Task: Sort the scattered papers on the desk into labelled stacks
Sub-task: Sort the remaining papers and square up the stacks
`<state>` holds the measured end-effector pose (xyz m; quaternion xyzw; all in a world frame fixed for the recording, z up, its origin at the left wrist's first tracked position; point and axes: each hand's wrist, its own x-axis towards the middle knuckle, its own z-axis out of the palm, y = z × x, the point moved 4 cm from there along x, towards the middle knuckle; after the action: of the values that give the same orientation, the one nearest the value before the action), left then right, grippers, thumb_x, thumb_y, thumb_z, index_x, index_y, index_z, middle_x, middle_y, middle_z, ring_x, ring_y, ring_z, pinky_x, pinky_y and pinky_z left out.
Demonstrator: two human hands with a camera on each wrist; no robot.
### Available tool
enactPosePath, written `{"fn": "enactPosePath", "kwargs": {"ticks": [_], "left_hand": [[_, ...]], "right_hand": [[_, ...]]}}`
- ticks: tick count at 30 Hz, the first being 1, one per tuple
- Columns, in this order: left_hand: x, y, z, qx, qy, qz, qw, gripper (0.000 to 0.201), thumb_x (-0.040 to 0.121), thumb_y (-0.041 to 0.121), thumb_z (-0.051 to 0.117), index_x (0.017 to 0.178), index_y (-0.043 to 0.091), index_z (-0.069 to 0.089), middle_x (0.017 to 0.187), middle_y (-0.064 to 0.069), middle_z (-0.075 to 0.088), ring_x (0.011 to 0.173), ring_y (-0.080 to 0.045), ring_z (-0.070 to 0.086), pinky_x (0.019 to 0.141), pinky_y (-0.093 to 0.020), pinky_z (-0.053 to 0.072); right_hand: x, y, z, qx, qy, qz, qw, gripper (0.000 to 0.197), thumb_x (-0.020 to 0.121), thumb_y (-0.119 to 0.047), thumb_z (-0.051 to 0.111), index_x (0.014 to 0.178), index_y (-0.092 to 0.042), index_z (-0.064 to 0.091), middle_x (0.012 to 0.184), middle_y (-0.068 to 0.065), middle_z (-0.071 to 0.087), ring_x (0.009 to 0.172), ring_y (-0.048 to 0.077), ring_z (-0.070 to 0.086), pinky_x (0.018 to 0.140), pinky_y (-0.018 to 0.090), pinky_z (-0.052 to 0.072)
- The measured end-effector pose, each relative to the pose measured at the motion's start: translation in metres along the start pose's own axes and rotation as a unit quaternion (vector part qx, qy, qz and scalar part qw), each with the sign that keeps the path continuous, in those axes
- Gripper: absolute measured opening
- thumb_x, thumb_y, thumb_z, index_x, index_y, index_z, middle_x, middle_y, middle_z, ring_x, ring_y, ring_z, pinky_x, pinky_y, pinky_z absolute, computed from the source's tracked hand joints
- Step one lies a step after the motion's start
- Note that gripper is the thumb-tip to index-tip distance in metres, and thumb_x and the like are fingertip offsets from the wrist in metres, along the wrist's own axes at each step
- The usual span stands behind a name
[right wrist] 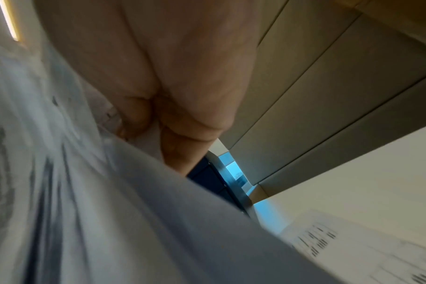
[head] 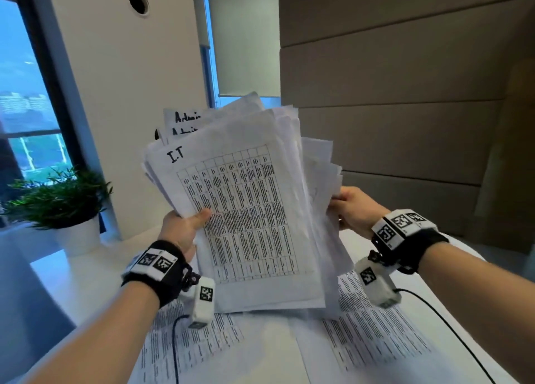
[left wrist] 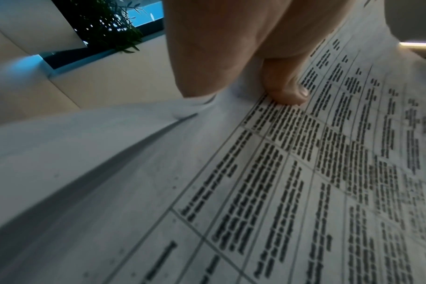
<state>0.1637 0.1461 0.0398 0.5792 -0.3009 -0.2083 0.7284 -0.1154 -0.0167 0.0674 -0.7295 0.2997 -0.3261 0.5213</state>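
Note:
A thick, uneven bundle of printed papers [head: 249, 209] is held upright above the desk between both hands. Its front sheet carries a printed table and the handwritten label "I.T" [head: 175, 154]; sheets marked "Admin" [head: 186, 117] stick out behind at the top left. My left hand [head: 185, 227] grips the bundle's left edge, thumb pressed on the front sheet [left wrist: 287, 92]. My right hand [head: 350, 207] grips the right edge, fingers curled behind the sheets [right wrist: 178, 138]. More printed sheets [head: 373, 334] lie flat on the white desk [head: 86, 279] under the bundle.
A potted green plant [head: 62, 204] stands at the desk's far left by the window. A white upright panel [head: 130, 94] rises behind the bundle, and a beige panelled wall [head: 405, 94] runs to the right. Black cables [head: 451, 325] trail from the wrist cameras over the sheets.

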Motion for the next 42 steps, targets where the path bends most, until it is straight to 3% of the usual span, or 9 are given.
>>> {"fn": "enactPosePath", "kwargs": {"ticks": [4, 7, 9, 13, 19, 23, 27, 32, 42], "left_hand": [[-0.005, 0.005, 0.015, -0.012, 0.007, 0.001, 1.000, 0.037, 0.085, 0.011, 0.067, 0.116, -0.006, 0.056, 0.107, -0.010, 0.061, 0.102, -0.026, 0.055, 0.093, -0.035, 0.041], [-0.002, 0.003, 0.024, -0.026, 0.018, -0.006, 0.999, 0.037, 0.083, 0.010, 0.069, 0.115, -0.005, 0.057, 0.102, -0.008, 0.065, 0.104, -0.029, 0.057, 0.092, -0.036, 0.043], [0.002, -0.001, 0.032, -0.036, 0.016, -0.015, 0.999, 0.029, 0.081, 0.011, 0.070, 0.105, -0.001, 0.060, 0.091, -0.005, 0.065, 0.100, -0.029, 0.058, 0.090, -0.036, 0.044], [0.004, -0.007, 0.046, -0.030, -0.008, -0.028, 0.999, 0.014, 0.078, 0.012, 0.071, 0.087, 0.012, 0.061, 0.088, -0.002, 0.066, 0.091, -0.023, 0.059, 0.091, -0.036, 0.042], [0.003, 0.011, 0.034, 0.003, 0.075, -0.015, 0.997, 0.042, 0.078, 0.011, 0.075, 0.117, 0.003, 0.060, 0.111, -0.006, 0.064, 0.104, -0.023, 0.059, 0.096, -0.036, 0.044], [0.004, 0.038, -0.008, 0.064, 0.186, -0.004, 0.980, 0.056, 0.081, 0.025, 0.074, 0.124, -0.004, 0.052, 0.122, -0.008, 0.059, 0.109, -0.026, 0.057, 0.090, -0.032, 0.045], [-0.006, 0.054, -0.057, 0.079, 0.256, -0.022, 0.963, 0.066, 0.085, 0.026, 0.071, 0.134, -0.007, 0.041, 0.136, -0.018, 0.050, 0.121, -0.030, 0.051, 0.088, -0.030, 0.041], [-0.010, 0.055, -0.115, 0.106, 0.274, -0.051, 0.955, 0.054, 0.086, 0.028, 0.066, 0.126, -0.004, 0.050, 0.127, -0.023, 0.056, 0.115, -0.037, 0.056, 0.092, -0.043, 0.047], [-0.018, 0.049, -0.169, 0.020, 0.355, -0.087, 0.930, 0.073, 0.080, 0.023, 0.075, 0.138, -0.002, 0.037, 0.137, -0.019, 0.050, 0.120, -0.033, 0.052, 0.101, -0.043, 0.044]], "right_hand": [[0.009, -0.022, 0.004, -0.060, -0.018, -0.022, 0.998, 0.022, 0.089, 0.006, 0.048, 0.094, -0.004, 0.068, 0.087, 0.016, 0.068, 0.074, 0.032, 0.064, 0.053, 0.036, 0.054], [0.014, -0.026, 0.005, -0.042, -0.034, -0.031, 0.998, 0.019, 0.085, -0.005, 0.060, 0.102, -0.003, 0.067, 0.100, 0.024, 0.067, 0.088, 0.043, 0.066, 0.067, 0.052, 0.058], [0.012, -0.028, 0.006, -0.051, -0.042, -0.047, 0.997, 0.012, 0.089, -0.005, 0.059, 0.096, -0.012, 0.066, 0.097, 0.016, 0.067, 0.088, 0.025, 0.069, 0.079, 0.039, 0.058], [0.012, -0.021, 0.000, -0.055, -0.015, -0.033, 0.998, 0.038, 0.098, 0.005, 0.040, 0.082, -0.030, 0.045, 0.085, -0.009, 0.050, 0.058, -0.012, 0.058, 0.058, 0.007, 0.048], [0.007, -0.020, 0.005, 0.122, 0.007, 0.030, 0.992, 0.026, 0.099, -0.020, 0.048, 0.086, -0.005, 0.064, 0.075, 0.008, 0.066, 0.066, 0.021, 0.062, 0.061, 0.026, 0.054], [0.011, -0.002, 0.029, -0.076, -0.012, 0.053, 0.996, 0.016, 0.095, -0.013, 0.051, 0.101, -0.007, 0.064, 0.092, 0.013, 0.069, 0.078, 0.028, 0.067, 0.076, 0.040, 0.058], [0.010, 0.030, 0.089, -0.277, -0.140, 0.111, 0.944, 0.034, 0.091, -0.019, 0.057, 0.120, -0.003, 0.054, 0.110, 0.017, 0.066, 0.084, 0.026, 0.066, 0.081, 0.045, 0.058], [0.003, 0.063, 0.154, -0.448, -0.269, 0.166, 0.837, 0.107, 0.064, -0.077, 0.062, 0.149, -0.022, 0.027, 0.151, 0.001, 0.037, 0.131, 0.024, 0.044, 0.108, 0.044, 0.039], [0.013, 0.079, 0.217, -0.621, -0.182, 0.133, 0.750, 0.150, 0.010, -0.098, 0.050, 0.138, -0.022, 0.034, 0.136, 0.007, 0.043, 0.123, 0.030, 0.045, 0.099, 0.049, 0.041]]}}
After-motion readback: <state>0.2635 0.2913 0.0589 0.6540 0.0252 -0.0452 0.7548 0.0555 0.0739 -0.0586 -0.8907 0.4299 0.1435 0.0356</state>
